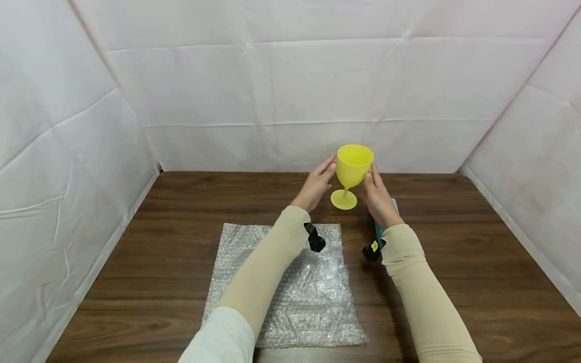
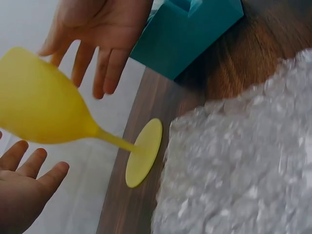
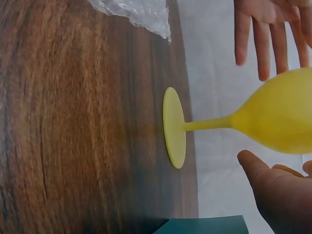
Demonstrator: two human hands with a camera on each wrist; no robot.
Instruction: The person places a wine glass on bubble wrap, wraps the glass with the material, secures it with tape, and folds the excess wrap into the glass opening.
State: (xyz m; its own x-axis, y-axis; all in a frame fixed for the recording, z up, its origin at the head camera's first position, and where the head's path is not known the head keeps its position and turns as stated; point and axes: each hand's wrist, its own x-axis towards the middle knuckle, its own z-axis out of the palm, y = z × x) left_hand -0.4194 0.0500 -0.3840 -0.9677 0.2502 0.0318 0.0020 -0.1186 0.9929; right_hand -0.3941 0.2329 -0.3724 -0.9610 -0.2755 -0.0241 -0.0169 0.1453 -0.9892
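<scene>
Both hands hold a yellow goblet upright between them over the far part of the table. My left hand has its thumb and forefinger at the left side of the bowl, near the rim. On the opposite side, my right hand has its thumb against the bowl and its fingers around the far side. The goblet's round foot shows fully in the right wrist view. In the left wrist view, the other fingers of the right hand spread beyond the bowl.
A sheet of bubble wrap lies flat on the brown wooden table, partly under the left forearm. Behind the right wrist stands a teal box, mostly hidden in the head view. White cloth walls enclose the table.
</scene>
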